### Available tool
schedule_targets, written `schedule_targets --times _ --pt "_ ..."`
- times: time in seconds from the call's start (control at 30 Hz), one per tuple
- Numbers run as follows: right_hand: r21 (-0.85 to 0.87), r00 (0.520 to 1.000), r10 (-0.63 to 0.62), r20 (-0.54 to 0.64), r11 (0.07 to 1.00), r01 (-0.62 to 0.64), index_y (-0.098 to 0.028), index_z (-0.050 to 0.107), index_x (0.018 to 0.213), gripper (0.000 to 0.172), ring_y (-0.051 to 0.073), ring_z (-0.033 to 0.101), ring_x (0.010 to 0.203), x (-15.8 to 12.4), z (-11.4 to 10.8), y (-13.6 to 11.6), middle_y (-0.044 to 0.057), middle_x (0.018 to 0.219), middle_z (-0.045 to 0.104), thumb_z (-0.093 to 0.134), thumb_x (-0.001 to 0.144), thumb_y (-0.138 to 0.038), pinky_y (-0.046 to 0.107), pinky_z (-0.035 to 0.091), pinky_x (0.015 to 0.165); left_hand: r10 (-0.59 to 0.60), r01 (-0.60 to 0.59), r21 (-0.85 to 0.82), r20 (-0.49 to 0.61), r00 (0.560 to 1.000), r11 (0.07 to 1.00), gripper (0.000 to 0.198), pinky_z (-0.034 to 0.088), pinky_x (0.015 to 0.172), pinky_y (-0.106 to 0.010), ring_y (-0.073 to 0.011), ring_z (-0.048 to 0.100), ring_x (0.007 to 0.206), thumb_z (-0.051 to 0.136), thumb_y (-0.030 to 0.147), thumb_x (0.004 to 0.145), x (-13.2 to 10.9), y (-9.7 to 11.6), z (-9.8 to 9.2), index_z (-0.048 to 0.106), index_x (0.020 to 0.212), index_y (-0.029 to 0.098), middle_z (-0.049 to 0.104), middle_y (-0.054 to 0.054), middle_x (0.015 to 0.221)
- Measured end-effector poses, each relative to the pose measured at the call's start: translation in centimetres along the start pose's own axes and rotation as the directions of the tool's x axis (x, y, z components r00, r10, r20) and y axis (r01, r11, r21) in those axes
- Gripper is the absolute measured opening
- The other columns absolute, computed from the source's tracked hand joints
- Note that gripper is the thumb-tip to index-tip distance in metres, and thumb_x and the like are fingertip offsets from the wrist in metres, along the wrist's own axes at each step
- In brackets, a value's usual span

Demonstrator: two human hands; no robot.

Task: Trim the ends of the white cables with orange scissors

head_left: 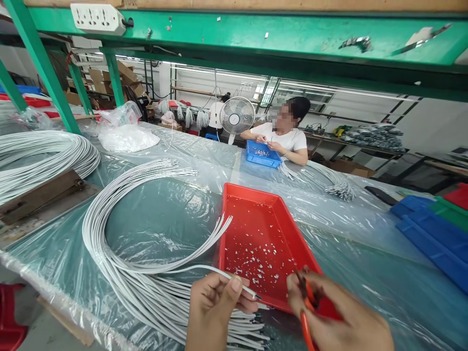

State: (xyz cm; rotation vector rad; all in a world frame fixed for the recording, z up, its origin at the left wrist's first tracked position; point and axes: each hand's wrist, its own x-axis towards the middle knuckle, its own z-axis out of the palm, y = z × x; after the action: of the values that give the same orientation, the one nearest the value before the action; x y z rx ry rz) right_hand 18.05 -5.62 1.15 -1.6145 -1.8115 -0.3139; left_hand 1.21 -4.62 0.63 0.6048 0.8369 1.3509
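One white cable [206, 267] is pinched in my left hand [219, 302]; right hand [338, 309] grips an orange-handled tool [309, 296], blurred, part-hidden. Fan badge [236, 118]: I cannot read it.

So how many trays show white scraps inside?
2: the red tray at centre, partly behind the right hand, and the blue tray in front of the co-worker. The stacked trays at right don't show their insides, so more may be hidden there.

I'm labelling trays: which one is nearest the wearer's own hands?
The red tray, just beyond the left hand and right hand, with pale scraps scattered inside. The blue tray is farther away; the blue bins lie off to the right.
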Motion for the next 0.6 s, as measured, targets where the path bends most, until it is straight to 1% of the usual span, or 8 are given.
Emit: schedule_targets --times 0.1,0.17,0.2,0.27,0.3,0.33,0.47,0.6 --pt "-0.217 0.995 0.087 0.056 0.973 -0.073 -0.022 0.063 0.077 0.019 0.021 0.062 0.051 0.9 0.7 2.1 0.002 0.065 0.067 0.056 0.069 -0.039 0.022 0.038 0.035 -0.021 0.021 -0.021 -0.007 1.000 1.000 0.021 0.047 0.049 -0.020 -0.0122 0.060 0.047 0.071 0.032 0.064 0.3 0.1 -0.2 0.068 0.060 0.011 0.067 -0.003 0.050" --pt "-0.050 0.973 0.201 0.110 0.979 -0.196 -0.020 0.056 0.057 0.028 0.016 0.055 0.043 0.9 1.3 1.7 0.000 0.048 0.058 0.053 0.072 -0.043 0.020 0.034 0.034 -0.022 0.021 -0.034 -0.012 1.000 0.999 0.022 0.045 0.052 -0.019 -0.0113 0.058 0.048 0.072 0.033 0.063 0.6 -0.3 -0.3 0.069 0.060 0.011 0.065 -0.002 0.049" --pt "0.146 0.957 0.241 0.159 0.953 -0.264 -0.019 0.054 0.054 0.031 0.013 0.052 0.041 0.7 1.6 1.1 0.000 0.046 0.055 0.052 0.074 -0.042 0.019 0.036 0.036 -0.027 0.027 -0.044 -0.011 1.000 0.999 0.023 0.044 0.054 -0.019 -0.0106 0.057 0.048 0.073 0.033 0.062 0.7 -0.5 -0.3 0.069 0.060 0.011 0.064 -0.002 0.049" --pt "0.474 0.923 0.331 0.195 0.792 -0.384 -0.018 0.060 0.065 0.022 0.013 0.054 0.049 0.1 2.0 -0.8 0.000 0.055 0.060 0.057 0.071 -0.038 0.018 0.043 0.046 -0.045 0.044 -0.076 -0.013 0.999 0.996 0.023 0.041 0.055 -0.018 -0.0088 0.053 0.048 0.073 0.033 0.062 0.9 -1.1 -0.3 0.068 0.059 0.011 0.062 -0.001 0.047" --pt "0.563 0.906 0.377 0.193 0.714 -0.417 -0.017 0.064 0.070 0.018 0.013 0.056 0.052 -0.2 2.1 -1.8 0.000 0.058 0.062 0.062 0.067 -0.035 0.018 0.045 0.051 -0.054 0.052 -0.096 -0.018 0.998 0.994 0.023 0.040 0.055 -0.018 -0.0080 0.051 0.048 0.073 0.033 0.062 1.0 -1.4 -0.3 0.067 0.058 0.011 0.061 0.000 0.047" --pt "0.629 0.893 0.398 0.210 0.644 -0.436 -0.017 0.065 0.070 0.017 0.012 0.053 0.048 -0.5 2.2 -2.7 -0.001 0.055 0.060 0.063 0.065 -0.033 0.018 0.044 0.048 -0.061 0.058 -0.118 -0.023 0.998 0.991 0.023 0.039 0.056 -0.018 -0.0074 0.049 0.047 0.074 0.033 0.062 1.1 -1.6 -0.2 0.066 0.057 0.011 0.061 0.000 0.047" --pt "0.741 0.862 0.422 0.281 0.476 -0.474 -0.016 0.065 0.066 0.015 0.008 0.046 0.040 -0.8 2.3 -4.9 -0.004 0.046 0.054 0.070 0.057 -0.027 0.015 0.039 0.041 -0.096 0.090 -0.210 -0.021 0.995 0.974 0.022 0.037 0.055 -0.018 -0.0059 0.047 0.045 0.075 0.031 0.060 1.2 -2.2 0.1 0.066 0.056 0.012 0.060 0.002 0.048" --pt "0.769 0.848 0.421 0.321 0.407 -0.493 -0.016 0.065 0.064 0.014 0.010 0.052 0.046 -0.6 2.5 -5.2 -0.004 0.048 0.055 0.071 0.057 -0.026 0.016 0.042 0.046 -0.106 0.098 -0.231 -0.020 0.994 0.968 0.022 0.037 0.055 -0.017 -0.0058 0.047 0.045 0.076 0.032 0.058 1.1 -2.3 0.3 0.068 0.058 0.012 0.056 0.003 0.044"
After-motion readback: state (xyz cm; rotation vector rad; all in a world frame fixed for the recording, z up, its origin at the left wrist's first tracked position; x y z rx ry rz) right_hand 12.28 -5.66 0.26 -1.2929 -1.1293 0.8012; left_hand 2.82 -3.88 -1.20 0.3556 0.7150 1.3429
